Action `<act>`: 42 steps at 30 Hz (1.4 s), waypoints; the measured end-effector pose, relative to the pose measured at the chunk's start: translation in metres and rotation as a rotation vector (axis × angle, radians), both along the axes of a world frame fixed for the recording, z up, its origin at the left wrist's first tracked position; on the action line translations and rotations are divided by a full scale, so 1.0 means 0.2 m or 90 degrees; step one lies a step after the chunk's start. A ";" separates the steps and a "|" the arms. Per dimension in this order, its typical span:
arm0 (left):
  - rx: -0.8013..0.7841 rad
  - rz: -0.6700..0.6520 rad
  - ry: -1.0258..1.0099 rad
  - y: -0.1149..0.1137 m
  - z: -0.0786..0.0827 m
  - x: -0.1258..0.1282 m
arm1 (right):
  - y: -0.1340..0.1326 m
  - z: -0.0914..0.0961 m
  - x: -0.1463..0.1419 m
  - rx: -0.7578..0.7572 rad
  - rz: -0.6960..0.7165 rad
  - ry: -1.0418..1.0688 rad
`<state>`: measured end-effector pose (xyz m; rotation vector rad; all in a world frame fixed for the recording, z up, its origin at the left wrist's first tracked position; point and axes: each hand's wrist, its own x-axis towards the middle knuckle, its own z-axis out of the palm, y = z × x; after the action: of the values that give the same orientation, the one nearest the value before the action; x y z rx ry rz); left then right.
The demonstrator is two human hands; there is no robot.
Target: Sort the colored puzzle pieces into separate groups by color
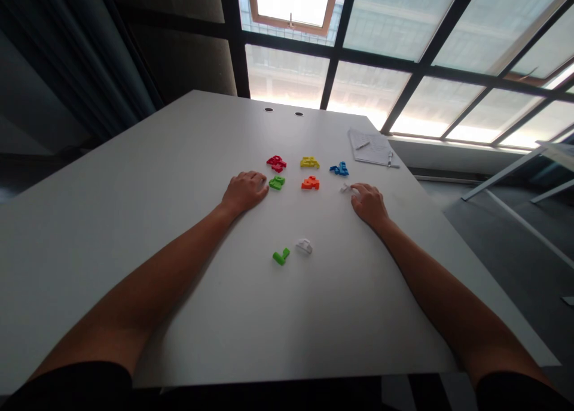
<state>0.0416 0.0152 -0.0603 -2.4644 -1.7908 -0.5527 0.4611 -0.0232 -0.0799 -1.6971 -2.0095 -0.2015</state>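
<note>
My left hand (245, 192) lies palm down on the white table (179, 160), its fingers together and holding nothing, just short of a green plastic puzzle piece (277, 182). My right hand (368, 206) rests with its fingertips against a small white piece (345, 188). Above them, a red piece (276, 163), a yellow piece (310, 163) and a blue piece (339, 169) form a row. An orange piece (310, 183) lies below the yellow one. Nearer me, a green L-shaped piece (281, 256) lies beside a white curved piece (304, 246).
A sheet of paper (370, 148) with a pen (362, 145) and a second slim pen-like item (390, 158) lies at the table's far right corner. Several small holes pierce the far edge. A large window stands beyond, and a white frame stands at the right.
</note>
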 end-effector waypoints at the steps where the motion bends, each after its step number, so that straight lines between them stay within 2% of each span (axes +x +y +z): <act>1: 0.000 0.000 -0.001 0.00 0.00 0.00 | 0.00 0.00 0.00 -0.002 0.003 0.000; 5: 0.000 0.003 0.008 0.00 0.00 0.00 | -0.01 0.01 -0.01 0.004 0.013 0.005; 9: -0.002 0.001 0.007 0.00 0.00 0.00 | -0.03 0.04 -0.02 0.055 0.052 0.026; 11: -0.003 0.000 0.007 0.00 0.00 0.00 | -0.07 0.07 -0.04 0.080 0.141 0.030; 13: -0.005 0.001 0.009 0.00 0.00 -0.01 | -0.14 0.10 -0.10 0.088 0.279 0.031; 15: -0.008 0.000 0.009 0.00 -0.01 -0.01 | -0.22 0.13 -0.18 0.080 0.421 0.040; 17: -0.009 -0.004 0.005 0.01 -0.01 -0.01 | -0.31 0.16 -0.29 0.055 0.525 0.056; 20: -0.006 -0.008 0.003 0.00 0.00 -0.01 | -0.42 0.20 -0.44 -0.005 0.624 0.054; 23: -0.004 -0.010 0.001 0.00 0.00 -0.01 | -0.46 0.20 -0.51 -0.036 0.661 0.044; 26: -0.003 -0.013 0.001 0.00 0.00 -0.01 | -0.43 0.18 -0.50 -0.043 0.650 0.043; 29: -0.005 -0.012 0.004 0.00 0.00 -0.01 | -0.36 0.16 -0.40 -0.041 0.594 0.053; 33: -0.010 -0.011 0.005 0.00 0.00 -0.02 | -0.24 0.12 -0.19 -0.022 0.448 0.045; 36: -0.013 -0.012 0.003 0.01 -0.01 -0.02 | -0.16 0.09 -0.07 -0.010 0.295 0.027; 39: -0.013 -0.013 0.006 0.01 -0.01 -0.02 | -0.12 0.07 -0.02 0.000 0.169 0.024; 42: -0.009 -0.014 0.009 0.02 -0.01 -0.02 | -0.10 0.05 -0.01 0.000 0.111 0.018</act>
<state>0.0380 0.0185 -0.0633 -2.4934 -1.7705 -0.5240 0.4582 -0.0433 -0.0691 -1.5061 -2.1224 -0.1172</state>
